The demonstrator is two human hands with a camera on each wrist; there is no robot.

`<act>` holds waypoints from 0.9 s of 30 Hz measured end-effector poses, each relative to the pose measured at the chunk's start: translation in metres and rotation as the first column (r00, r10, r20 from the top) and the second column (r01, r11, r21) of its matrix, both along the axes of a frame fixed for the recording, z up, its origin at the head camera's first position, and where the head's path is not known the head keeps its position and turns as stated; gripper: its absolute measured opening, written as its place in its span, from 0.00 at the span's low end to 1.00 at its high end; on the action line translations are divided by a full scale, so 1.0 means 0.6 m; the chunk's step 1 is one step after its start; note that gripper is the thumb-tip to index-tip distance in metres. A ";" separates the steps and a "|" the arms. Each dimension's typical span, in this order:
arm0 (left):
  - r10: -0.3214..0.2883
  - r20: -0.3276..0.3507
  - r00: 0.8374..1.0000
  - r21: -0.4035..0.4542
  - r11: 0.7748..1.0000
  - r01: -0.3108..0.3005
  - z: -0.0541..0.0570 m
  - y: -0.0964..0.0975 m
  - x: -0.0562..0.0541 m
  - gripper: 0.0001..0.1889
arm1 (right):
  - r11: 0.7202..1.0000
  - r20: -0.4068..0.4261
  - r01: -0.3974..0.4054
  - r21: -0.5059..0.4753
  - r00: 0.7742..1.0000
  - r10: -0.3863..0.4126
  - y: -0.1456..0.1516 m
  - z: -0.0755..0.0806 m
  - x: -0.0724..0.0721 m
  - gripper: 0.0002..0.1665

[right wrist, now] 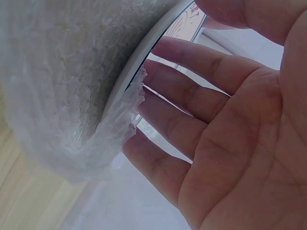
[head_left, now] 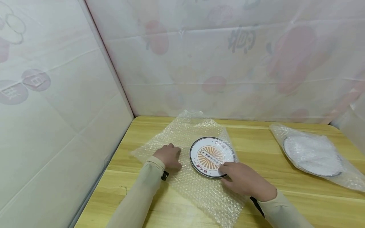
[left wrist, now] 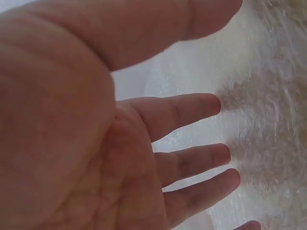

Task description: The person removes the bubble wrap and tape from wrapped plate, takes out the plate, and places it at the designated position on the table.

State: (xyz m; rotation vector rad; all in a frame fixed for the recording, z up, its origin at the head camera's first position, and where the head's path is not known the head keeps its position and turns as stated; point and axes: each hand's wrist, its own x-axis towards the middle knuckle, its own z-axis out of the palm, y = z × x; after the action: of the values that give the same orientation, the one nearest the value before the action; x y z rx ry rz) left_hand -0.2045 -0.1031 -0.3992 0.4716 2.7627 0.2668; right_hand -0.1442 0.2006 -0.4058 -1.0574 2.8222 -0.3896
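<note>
A round white plate [head_left: 199,148] with a dark rim line, orange rays and lettering lies on a sheet of bubble wrap [head_left: 182,136]. A flap of the wrap [right wrist: 115,110] folds over the plate's right edge. My right hand [head_left: 245,180] is at the plate's lower right rim, its extended fingertips against the flap and the plate's face. To the left of the plate, my left hand [head_left: 168,156] is low over the wrap. Its spread fingers [left wrist: 187,108] reach toward the bubbled surface, with nothing held in the palm.
On the right side of the wooden table [head_left: 251,136] lies another plate [head_left: 313,155] wrapped in bubble wrap. Printed fabric walls [head_left: 199,63] stand along the table's back and left sides.
</note>
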 end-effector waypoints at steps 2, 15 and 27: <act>0.000 -0.008 1.000 -0.010 1.000 0.000 -0.001 0.001 0.000 0.30 | 1.000 0.002 0.000 0.001 1.000 0.000 0.000 -0.001 -0.001 0.02; 0.023 -0.046 0.999 -0.019 1.000 -0.024 -0.005 0.012 0.006 0.23 | 1.000 0.021 -0.009 -0.009 1.000 0.009 0.002 0.002 0.001 0.02; -0.058 -0.034 0.998 -0.001 0.998 0.058 -0.009 0.019 0.003 0.40 | 0.998 -0.008 -0.060 0.016 0.998 0.060 -0.005 0.004 0.008 0.14</act>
State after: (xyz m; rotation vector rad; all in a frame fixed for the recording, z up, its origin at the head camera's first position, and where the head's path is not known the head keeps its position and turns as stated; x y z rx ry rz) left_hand -0.2025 -0.0919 -0.4048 0.5606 2.7768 0.2472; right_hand -0.1396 0.1979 -0.4032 -1.1401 2.7883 -0.3575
